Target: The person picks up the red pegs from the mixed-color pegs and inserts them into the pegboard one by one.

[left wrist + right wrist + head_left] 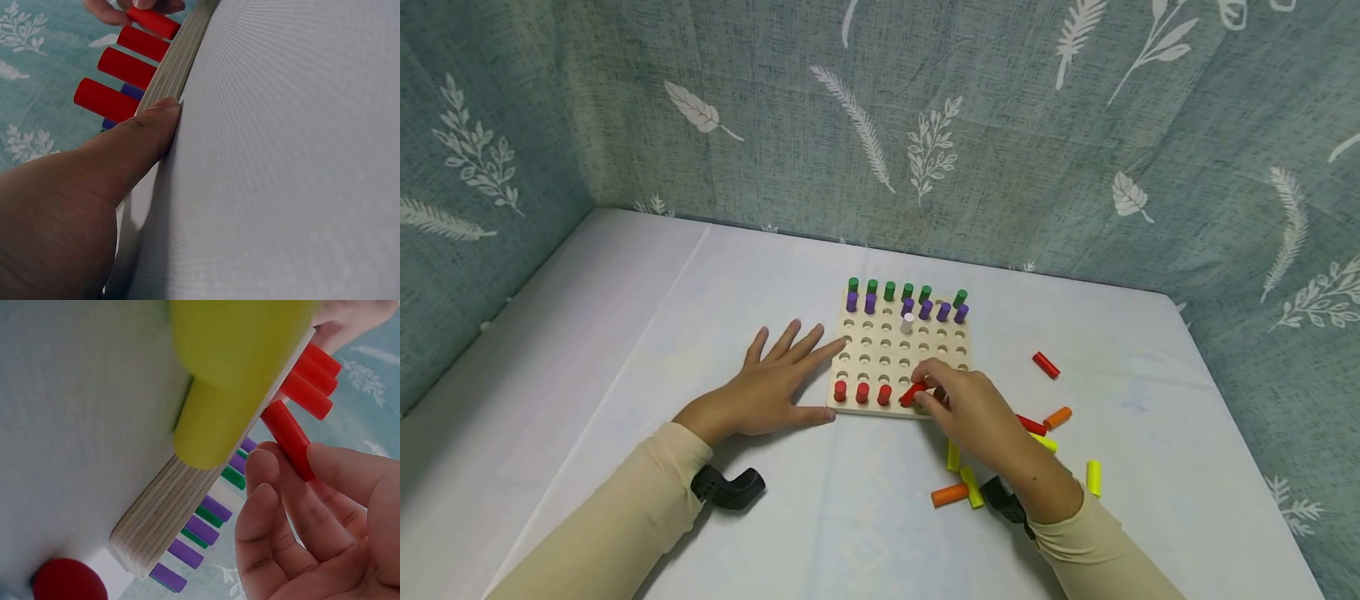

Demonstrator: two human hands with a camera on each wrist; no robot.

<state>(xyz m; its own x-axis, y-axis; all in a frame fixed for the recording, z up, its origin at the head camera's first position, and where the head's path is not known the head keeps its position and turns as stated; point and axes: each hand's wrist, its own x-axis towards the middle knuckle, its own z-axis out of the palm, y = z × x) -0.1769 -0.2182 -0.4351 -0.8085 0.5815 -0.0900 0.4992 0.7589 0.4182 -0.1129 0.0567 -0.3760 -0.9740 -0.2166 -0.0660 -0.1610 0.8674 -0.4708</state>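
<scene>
A pegboard [856, 407] of pale wood lies on the table, with rows of round holes. Three red pegs [862, 392] stand along its near row at the left. My right hand [977, 412] pinches another red peg [289, 437] between thumb and fingers, tilted, its lower end right at the near row beside the third peg. My left hand [767, 383] lies spread at the board's left side, the index fingertip over the edge and the thumb [144, 128] against the near left corner. Green pegs [889, 291] and purple pegs [870, 303] fill most of the two far rows; one white peg [907, 323] stands in front.
Loose pegs lie right of the board and near my right forearm: a red one [1046, 365], an orange one [950, 495], a yellow one [1093, 478] and several others. A patterned green-grey cloth [880, 125] hangs behind the white-covered table [760, 275].
</scene>
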